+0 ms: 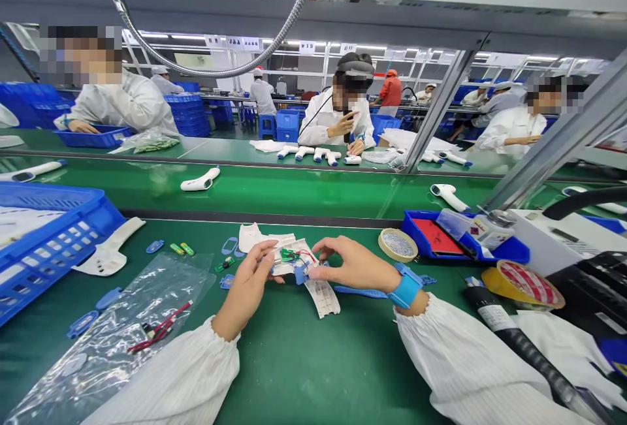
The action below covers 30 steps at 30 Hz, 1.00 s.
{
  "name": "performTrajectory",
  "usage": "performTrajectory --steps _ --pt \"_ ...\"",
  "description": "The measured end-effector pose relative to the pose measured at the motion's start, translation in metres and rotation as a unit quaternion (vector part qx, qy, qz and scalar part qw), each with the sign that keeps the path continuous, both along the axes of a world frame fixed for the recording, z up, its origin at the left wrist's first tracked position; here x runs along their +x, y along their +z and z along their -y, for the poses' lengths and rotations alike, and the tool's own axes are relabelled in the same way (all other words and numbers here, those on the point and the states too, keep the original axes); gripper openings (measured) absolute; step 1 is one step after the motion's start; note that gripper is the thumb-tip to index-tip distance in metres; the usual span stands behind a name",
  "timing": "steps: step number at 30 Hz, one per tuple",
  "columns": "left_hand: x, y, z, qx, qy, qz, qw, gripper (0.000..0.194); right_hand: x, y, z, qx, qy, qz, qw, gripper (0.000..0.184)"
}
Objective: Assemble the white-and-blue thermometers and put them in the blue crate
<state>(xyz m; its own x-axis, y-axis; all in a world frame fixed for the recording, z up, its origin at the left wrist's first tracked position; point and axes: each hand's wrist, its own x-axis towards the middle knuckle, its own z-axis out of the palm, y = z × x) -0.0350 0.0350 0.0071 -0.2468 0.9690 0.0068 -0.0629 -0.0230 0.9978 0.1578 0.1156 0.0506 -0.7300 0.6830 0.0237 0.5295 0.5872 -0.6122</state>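
Observation:
Between my hands is a white plastic thermometer housing half (321,298), tilted above the green mat, with its ribbed inside showing. A small green circuit board (289,254) with red wires sits in its upper end. My left hand (252,281) grips that end by its left side, thumb and fingers closed. From the right, my right hand (355,263) pinches a small blue plastic part (300,273) against the housing; its fingertips partly hide the contact. Another white shell piece (249,237) lies just behind, near blue oval frames (229,245).
A clear plastic bag (161,288) with red wires (159,330) lies left, by a blue basket (53,236). To the right are a round dish of small parts (398,243), a blue tray (441,236), tape (523,283) and a black-handled tool (514,340). White thermometers (200,180) lie on the belt.

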Motion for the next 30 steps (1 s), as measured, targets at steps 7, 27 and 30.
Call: performTrajectory --steps 7,27,30 --pt "-0.002 -0.003 -0.001 -0.033 0.011 0.029 0.999 0.047 -0.001 0.0 0.004 0.12 0.024 0.021 0.992 0.026" --pt "0.003 -0.006 -0.001 -0.073 -0.026 0.032 0.996 0.042 -0.017 -0.007 0.013 -0.2 -0.028 -0.216 0.955 0.031" --pt "0.001 -0.002 0.001 -0.084 -0.072 0.017 0.994 0.039 -0.018 -0.009 0.012 -0.289 -0.028 -0.267 0.919 0.042"
